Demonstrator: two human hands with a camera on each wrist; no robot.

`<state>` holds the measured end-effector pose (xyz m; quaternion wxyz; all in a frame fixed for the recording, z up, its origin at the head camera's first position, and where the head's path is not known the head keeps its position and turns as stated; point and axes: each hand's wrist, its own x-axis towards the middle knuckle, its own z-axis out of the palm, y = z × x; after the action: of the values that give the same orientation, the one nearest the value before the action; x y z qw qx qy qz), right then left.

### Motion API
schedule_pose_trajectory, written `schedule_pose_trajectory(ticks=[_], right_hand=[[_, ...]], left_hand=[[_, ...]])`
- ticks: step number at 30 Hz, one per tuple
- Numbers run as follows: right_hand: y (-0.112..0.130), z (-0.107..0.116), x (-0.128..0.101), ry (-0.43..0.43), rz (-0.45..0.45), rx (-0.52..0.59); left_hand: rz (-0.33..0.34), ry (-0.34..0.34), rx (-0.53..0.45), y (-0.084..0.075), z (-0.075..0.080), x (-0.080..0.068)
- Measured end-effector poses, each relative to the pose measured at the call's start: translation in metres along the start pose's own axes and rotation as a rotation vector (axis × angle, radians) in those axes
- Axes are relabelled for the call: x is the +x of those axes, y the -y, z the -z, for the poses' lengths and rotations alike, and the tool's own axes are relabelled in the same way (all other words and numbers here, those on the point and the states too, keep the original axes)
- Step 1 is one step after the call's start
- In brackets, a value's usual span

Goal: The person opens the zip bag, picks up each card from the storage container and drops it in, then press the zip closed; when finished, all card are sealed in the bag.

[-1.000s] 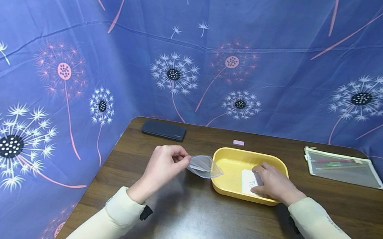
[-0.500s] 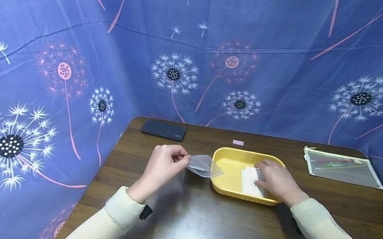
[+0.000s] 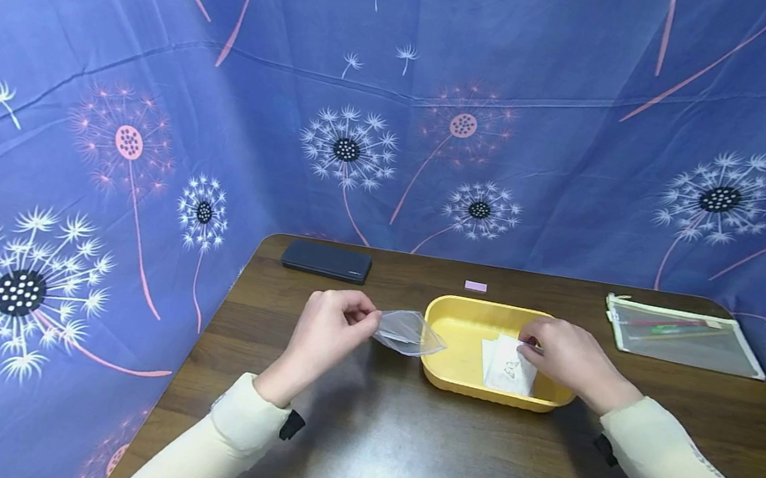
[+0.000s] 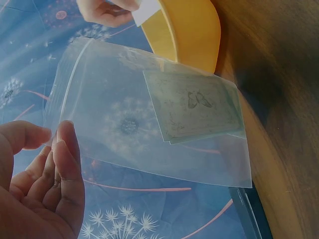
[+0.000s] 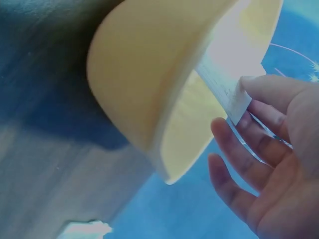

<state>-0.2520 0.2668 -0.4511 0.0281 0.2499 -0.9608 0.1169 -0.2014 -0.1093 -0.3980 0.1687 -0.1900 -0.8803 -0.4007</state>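
Black and slim, a case [image 3: 326, 261] lies at the back left of the wooden surface [image 3: 439, 451], its long axis running left to right. Next comes the left hand [image 3: 331, 333], its fingers pinching a clear zip bag [image 3: 406, 329] near the zip strip. The bag stretches rightward from them, its tip overlapping the left rim of the yellow tray [image 3: 476, 320] in the head view. Inside it, a printed card [image 4: 197, 102] sits toward the end away from the strip; whether the mouth is parted, I cannot tell. The relation that seems to count is the white card [image 3: 511, 370] at the tray's right half: it lies right of the bag, nearer the right hand [image 3: 571, 359], whose fingers pinch its far right part. From them it points leftward and toward the near side, apparently longest front to back; whether it touches the tray floor is unclear. Another white sheet [image 3: 488, 356] shows just at its left. Farther right lies a mesh pouch [image 3: 686, 335], long axis left to right.
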Motion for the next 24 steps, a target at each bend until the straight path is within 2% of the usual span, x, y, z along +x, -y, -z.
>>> schedule_pose_trajectory(ticks=[14, 19, 24], right_hand=[[0.016, 0.012, -0.003, 0.045, 0.04, 0.094], [0.023, 0.015, -0.003, -0.004, 0.063, 0.117], [0.032, 0.021, -0.002, -0.108, 0.106, 0.09]], left_hand=[[0.005, 0.007, -0.003, 0.0, 0.0, -0.001], [0.01, 0.009, 0.002, 0.001, 0.0, -0.001], [0.01, 0.006, 0.004, 0.001, 0.0, -0.001]])
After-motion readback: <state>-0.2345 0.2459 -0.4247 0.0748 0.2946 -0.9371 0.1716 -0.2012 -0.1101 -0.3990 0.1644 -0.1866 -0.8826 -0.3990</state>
